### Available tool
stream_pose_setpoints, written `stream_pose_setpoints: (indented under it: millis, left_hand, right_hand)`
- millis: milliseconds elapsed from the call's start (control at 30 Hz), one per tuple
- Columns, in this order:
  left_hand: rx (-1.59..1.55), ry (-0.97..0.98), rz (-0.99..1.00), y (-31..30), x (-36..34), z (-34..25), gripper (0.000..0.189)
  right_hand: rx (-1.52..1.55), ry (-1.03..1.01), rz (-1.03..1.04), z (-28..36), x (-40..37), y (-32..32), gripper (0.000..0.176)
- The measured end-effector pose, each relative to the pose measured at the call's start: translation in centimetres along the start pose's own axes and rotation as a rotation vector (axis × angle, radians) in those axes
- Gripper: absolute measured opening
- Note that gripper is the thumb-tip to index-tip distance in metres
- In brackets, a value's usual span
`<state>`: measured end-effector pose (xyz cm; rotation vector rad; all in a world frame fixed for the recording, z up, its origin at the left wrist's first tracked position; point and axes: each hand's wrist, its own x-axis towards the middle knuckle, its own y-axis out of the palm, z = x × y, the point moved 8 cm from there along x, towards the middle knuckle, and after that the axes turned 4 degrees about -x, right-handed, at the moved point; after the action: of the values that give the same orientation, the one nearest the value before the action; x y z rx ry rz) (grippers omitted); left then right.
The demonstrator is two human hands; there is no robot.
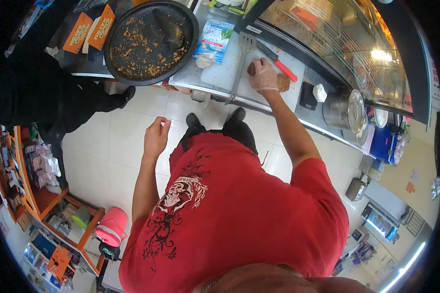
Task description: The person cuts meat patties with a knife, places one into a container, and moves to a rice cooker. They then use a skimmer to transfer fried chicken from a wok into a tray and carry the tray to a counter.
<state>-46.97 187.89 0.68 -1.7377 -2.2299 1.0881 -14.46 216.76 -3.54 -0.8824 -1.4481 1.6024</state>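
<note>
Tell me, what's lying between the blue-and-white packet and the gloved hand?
A long metal utensil lies between the packet and the gloved right hand, as the head view shows.

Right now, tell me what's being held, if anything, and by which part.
The right hand has fingers over the dark brown piece; whether they grip it cannot be told. The left hand holds nothing.

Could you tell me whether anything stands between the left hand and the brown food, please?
Yes, the long metal utensil lies between the left hand and the brown food, which the gloved right hand touches.
</note>
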Motion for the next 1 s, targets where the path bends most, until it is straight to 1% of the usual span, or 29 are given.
stream_pose_setpoints:
  millis: [67,167,267,300,367,400,467,500,533,633,667,733,767,833,867,933,967,1000]
  left_hand:
    - [0.002,0.004,0.007,0.1,0.2,-0.2,0.026]
    - [0.022,0.033,0.030,0.5,0.5,-0.8,0.026]
    - [0.018,0.026,0.044,0.1,1.3,-1.2,0.025]
    - [0.007,0.008,0.048,0.1,1.3,-1.1,0.025]
    - [-0.005,0.050,0.048,0.4,1.9,-1.5,0.024]
    - [-0.016,0.083,0.055,0.9,2.4,-2.3,0.023]
    - [-0.037,0.173,0.101,2.5,3.4,-4.3,0.024]
    - [-0.044,0.229,0.147,3.7,4.0,-6.8,0.024]
    - [-0.057,0.283,0.190,5.2,4.4,-9.7,0.025]
    - [-0.039,0.579,0.296,10.7,3.8,-19.7,0.033]
    - [-0.045,0.660,0.339,13.0,3.3,-22.5,0.036]
    - [0.026,0.780,0.409,16.9,1.6,-27.8,0.031]
    - [0.034,0.778,0.436,19.1,1.0,-29.1,0.030]
    - [0.052,0.773,0.489,23.3,0.4,-30.7,0.030]
    - [0.031,0.793,0.535,24.7,0.4,-30.8,0.029]
    - [-0.005,0.823,0.637,27.3,-0.2,-30.5,0.026]
    - [-0.004,0.775,0.624,27.9,0.2,-29.7,0.026]
    - [0.000,0.729,0.608,28.0,0.8,-28.6,0.026]
  right_hand:
    - [-0.032,0.077,0.238,0.2,1.3,-0.2,0.056]
    - [-0.061,0.088,0.447,0.6,2.5,-2.0,0.055]
    - [0.104,0.196,0.404,-0.3,2.2,-9.4,0.057]
    - [0.210,0.238,0.353,-1.4,2.2,-11.2,0.058]
    - [0.413,0.328,0.244,-4.0,1.4,-14.0,0.060]
    - [0.370,0.293,0.169,-4.0,0.8,-15.3,0.054]
    - [0.179,0.311,0.242,-6.4,-0.3,-13.7,0.052]
    - [0.085,0.323,0.285,-7.9,-1.1,-12.3,0.050]
    - [0.202,0.307,0.168,-9.5,-1.5,-11.5,0.048]
    - [0.726,0.548,-0.139,-12.8,-4.7,-12.0,0.048]
    - [0.925,0.639,-0.280,-13.1,-6.0,-11.4,0.050]
    - [1.186,0.743,-0.551,-13.2,-8.3,-7.2,0.051]
    - [1.315,0.789,-0.692,-13.1,-9.2,-5.9,0.051]
    - [1.454,0.755,-0.661,-9.7,-10.5,-8.4,0.059]
    - [1.594,0.774,-0.697,-10.6,-10.6,-7.1,0.055]
    - [1.052,0.760,-0.444,-13.5,-10.6,-5.7,0.052]
    - [0.787,0.738,-0.320,-15.0,-10.6,-4.8,0.050]
    - [0.478,0.487,-0.340,-15.2,-9.8,-5.3,0.049]
